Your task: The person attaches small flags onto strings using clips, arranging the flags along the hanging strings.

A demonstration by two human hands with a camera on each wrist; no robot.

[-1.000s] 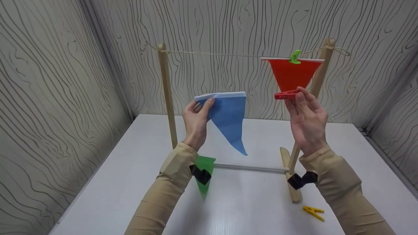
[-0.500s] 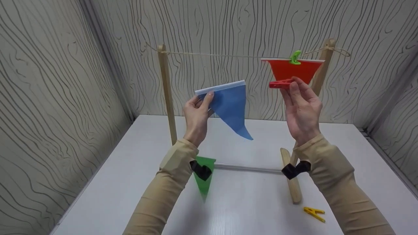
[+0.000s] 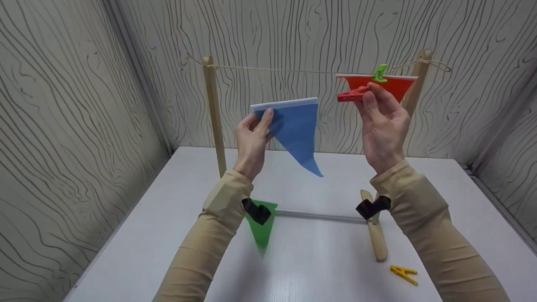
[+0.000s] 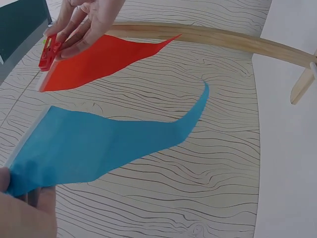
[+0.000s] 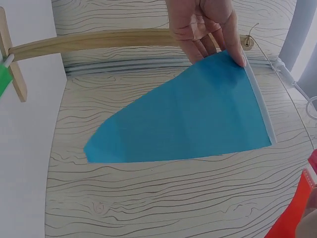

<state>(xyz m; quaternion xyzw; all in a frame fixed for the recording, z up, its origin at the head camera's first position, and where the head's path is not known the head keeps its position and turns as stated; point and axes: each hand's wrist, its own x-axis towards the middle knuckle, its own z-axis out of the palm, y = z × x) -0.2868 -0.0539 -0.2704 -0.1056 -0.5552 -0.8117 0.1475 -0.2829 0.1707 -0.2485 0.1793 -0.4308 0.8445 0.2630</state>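
A blue triangular flag [image 3: 293,130] with a white top edge hangs from my left hand [image 3: 252,140], which pinches its upper left corner between thumb and fingers. The flag is below the string [image 3: 268,69], apart from it, its tip curling to the right. My right hand [image 3: 384,126] pinches a red clothespin [image 3: 352,95] in front of a red flag [image 3: 398,86]. That red flag hangs on the string under a green clip [image 3: 380,73]; my right hand hides its lower part in the head view. In the left wrist view the red flag [image 4: 104,62] shows its whole length.
Two wooden posts [image 3: 214,113] hold the string, with a pale rod [image 3: 323,215] between them low down. A green flag [image 3: 262,226] is partly behind my left sleeve. On the white table, a yellow clothespin [image 3: 404,274] lies at the right, near the wooden foot [image 3: 378,243].
Both hands have risen toward the string. The blue flag went up with my left hand, while the red clothespin moved up and to the left in my right.
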